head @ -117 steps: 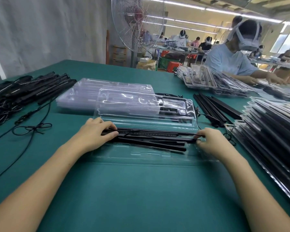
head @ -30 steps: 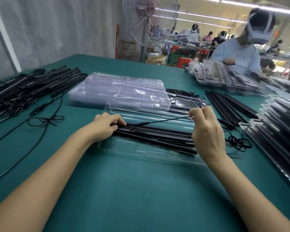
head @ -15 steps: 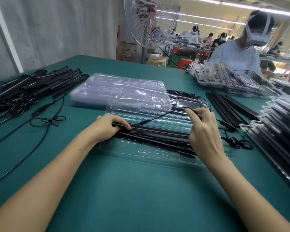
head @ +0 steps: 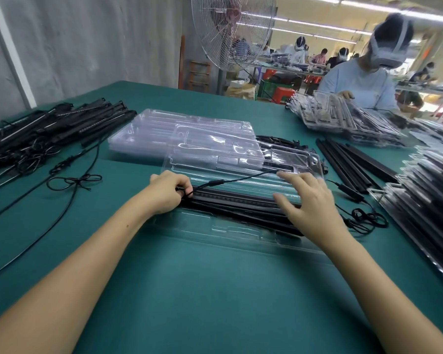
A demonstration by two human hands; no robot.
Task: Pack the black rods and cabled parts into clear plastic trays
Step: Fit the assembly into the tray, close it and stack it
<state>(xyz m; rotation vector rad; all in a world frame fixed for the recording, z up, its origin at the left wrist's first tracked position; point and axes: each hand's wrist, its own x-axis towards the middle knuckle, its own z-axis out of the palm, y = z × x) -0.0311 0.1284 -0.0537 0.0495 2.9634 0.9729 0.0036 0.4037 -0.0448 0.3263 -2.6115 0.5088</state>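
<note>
Qty: left hand [head: 168, 194] + right hand [head: 310, 200], 2 pcs. Cable [head: 241, 178] in left hand x1. Fan [head: 233, 29] x1. Rod pile [head: 49, 129], table [head: 215, 290] left edge, x1. Tray stack [head: 184, 134] x1.

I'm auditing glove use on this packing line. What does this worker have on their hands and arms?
Nothing that shows. The left hand and right hand are bare, with no gloves, rings or finger cots. Both forearms are bare down to the frame's edge: no sleeves, watch or wristband in view.
</note>
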